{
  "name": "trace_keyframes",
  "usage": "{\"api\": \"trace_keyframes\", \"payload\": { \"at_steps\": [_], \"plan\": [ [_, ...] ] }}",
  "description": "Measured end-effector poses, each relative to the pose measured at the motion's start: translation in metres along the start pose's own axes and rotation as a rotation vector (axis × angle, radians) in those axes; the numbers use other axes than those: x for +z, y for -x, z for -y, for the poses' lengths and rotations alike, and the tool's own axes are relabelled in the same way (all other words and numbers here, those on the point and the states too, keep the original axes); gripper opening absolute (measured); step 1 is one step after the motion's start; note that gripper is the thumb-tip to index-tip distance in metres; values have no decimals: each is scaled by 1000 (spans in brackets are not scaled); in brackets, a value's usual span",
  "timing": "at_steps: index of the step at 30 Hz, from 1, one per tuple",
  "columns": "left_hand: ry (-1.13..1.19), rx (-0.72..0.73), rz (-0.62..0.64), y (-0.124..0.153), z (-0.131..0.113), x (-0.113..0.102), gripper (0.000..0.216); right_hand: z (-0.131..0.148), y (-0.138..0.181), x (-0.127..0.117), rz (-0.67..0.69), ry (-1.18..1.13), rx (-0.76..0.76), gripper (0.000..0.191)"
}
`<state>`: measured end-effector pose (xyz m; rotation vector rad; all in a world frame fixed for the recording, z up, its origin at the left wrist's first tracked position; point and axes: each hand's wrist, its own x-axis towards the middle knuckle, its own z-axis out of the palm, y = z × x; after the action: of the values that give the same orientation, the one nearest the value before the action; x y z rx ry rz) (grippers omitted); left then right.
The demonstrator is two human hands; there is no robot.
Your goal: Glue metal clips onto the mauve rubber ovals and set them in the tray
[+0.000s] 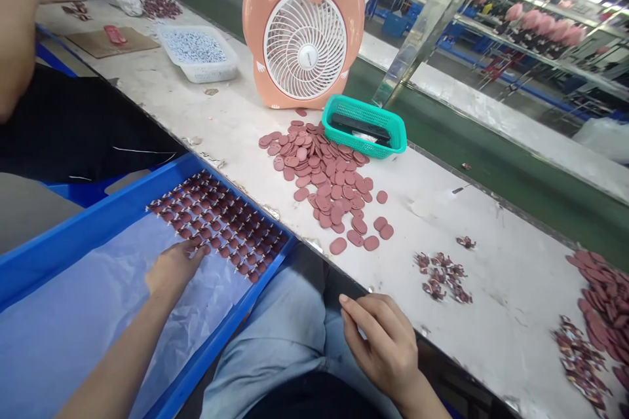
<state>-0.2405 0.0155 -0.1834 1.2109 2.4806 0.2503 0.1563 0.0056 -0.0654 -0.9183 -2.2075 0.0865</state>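
Observation:
My left hand [175,264] reaches into a blue tray [88,226] lined with clear plastic. Its fingertips are pinched together at the near edge of rows of small dark-red pieces [221,219]; what they pinch is too small to name. My right hand [381,334] rests at the table's front edge above my lap, fingers curled loosely with nothing visible in them. A heap of flat pink-brown oval discs [327,180] lies on the white table [491,288] beyond both hands. A small cluster of dark-red pieces [442,273] lies to the right of my right hand.
A pink bear-shaped fan [304,29] stands at the back, a teal basket [366,126] beside it. A white tray of small beads [199,51] sits farther left. More discs and pieces [597,314] pile at the right. Another person's arm [19,19] shows at top left.

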Motion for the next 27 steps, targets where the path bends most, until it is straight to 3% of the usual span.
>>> {"api": "trace_keyframes", "payload": {
  "at_steps": [2,5,7,8,9,10,13,14,16,20,24,27],
  "plan": [
    [29,77,-102,4,-2,-7,41,-7,-3,-10,-14,16,3,36],
    [104,171,-375,15,-19,-17,34,-31,-11,-35,-157,117,105,32],
    [186,268,-582,29,-45,-19,34,-58,-20,-53,-307,163,341,29],
    [230,341,-656,38,-62,-18,35,-74,-26,-62,-372,144,513,37],
    [267,444,-687,49,-81,-17,36,-90,-33,-68,-386,93,686,57],
    [297,574,-669,60,-102,-16,36,-107,-40,-72,-342,44,846,77],
    [325,1094,-428,89,-158,-10,47,-154,-60,-71,-223,19,990,105],
    [333,1218,-347,95,-172,-8,50,-167,-66,-67,-200,14,1005,105],
    [358,1338,-259,99,-189,-6,46,-186,-77,-57,-155,-33,1020,86],
    [490,1284,-253,103,-191,-10,32,-191,-92,-50,-124,-171,990,33],
    [673,1064,-165,132,-187,-29,20,-142,-91,-61,-166,-367,895,36],
    [1011,704,165,160,-191,-43,16,-80,-76,-60,-73,-585,870,42]
  ]
}}
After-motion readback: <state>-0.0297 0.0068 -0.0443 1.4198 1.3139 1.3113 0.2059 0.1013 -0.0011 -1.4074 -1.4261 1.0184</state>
